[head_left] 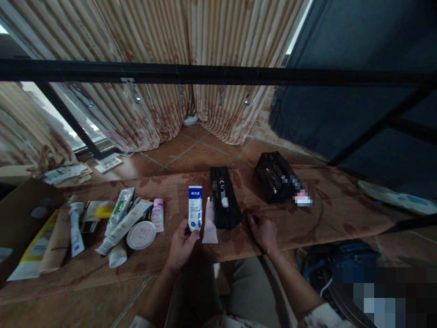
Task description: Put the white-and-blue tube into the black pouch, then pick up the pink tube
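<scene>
My left hand [184, 243] grips the lower end of a white and blue tube [195, 207], standing it with its printed face toward me. Just right of it, a pink tube [210, 223] lies against a black pouch [234, 207]. The pouch's top is open, and a few small items, one of them white, show inside. My right hand [262, 231] rests on the cloth beside the pouch, its fingers loosely bent and apart, holding nothing that I can see. Farther right sits a second black pouch [273, 180] with see-through mesh and items inside.
At the left are several tubes and bottles, among them a round white-lidded tub [141, 235], a pink and white bottle [157, 215] and a purple-white tube [77, 228], beside a cardboard box [23, 214]. A dark metal bar [218, 74] crosses beyond the cloth-covered bench [324, 218].
</scene>
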